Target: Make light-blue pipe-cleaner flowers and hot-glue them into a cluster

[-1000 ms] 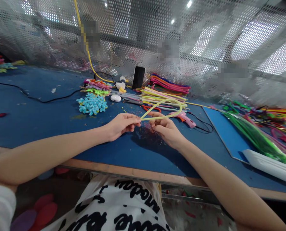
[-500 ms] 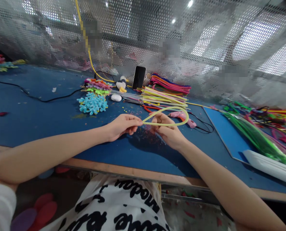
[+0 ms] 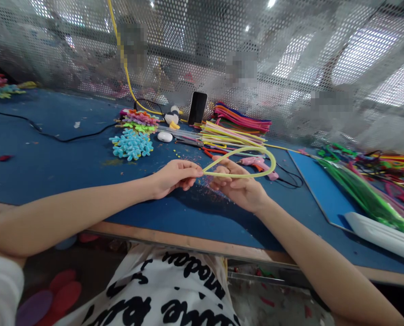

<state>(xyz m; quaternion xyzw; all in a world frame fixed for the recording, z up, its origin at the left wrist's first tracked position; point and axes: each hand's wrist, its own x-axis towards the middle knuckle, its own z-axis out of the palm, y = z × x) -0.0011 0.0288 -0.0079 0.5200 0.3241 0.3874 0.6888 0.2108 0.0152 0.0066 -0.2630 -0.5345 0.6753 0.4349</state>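
Observation:
A pale yellow pipe cleaner (image 3: 274,161) is bent into a teardrop loop above the blue table. My left hand (image 3: 180,175) pinches its two ends together between thumb and fingertips. My right hand (image 3: 242,186) is beneath and behind the loop, its index finger extended and the others loosely bent and apart. The loop's lower strand passes in front of those fingers; whether they touch it I cannot tell. Past the right hand lies a pink glue gun (image 3: 252,161). Red-handled scissors (image 3: 209,152) lie behind the hands, beside a bundle of yellow and pink pipe cleaners (image 3: 227,134).
Blue fuzzy snowflake shapes (image 3: 132,145) and a multicoloured pile (image 3: 141,119) lie left. A white case (image 3: 164,136), a plush bird (image 3: 172,117) and a phone (image 3: 198,108) stand behind. Bagged green pipe cleaners (image 3: 365,192) lie right. Perforated metal panels (image 3: 202,59) border the back.
The loop has widened and extends further right. My right hand has shifted slightly right, with its fingers more spread. My left hand keeps its pinch.

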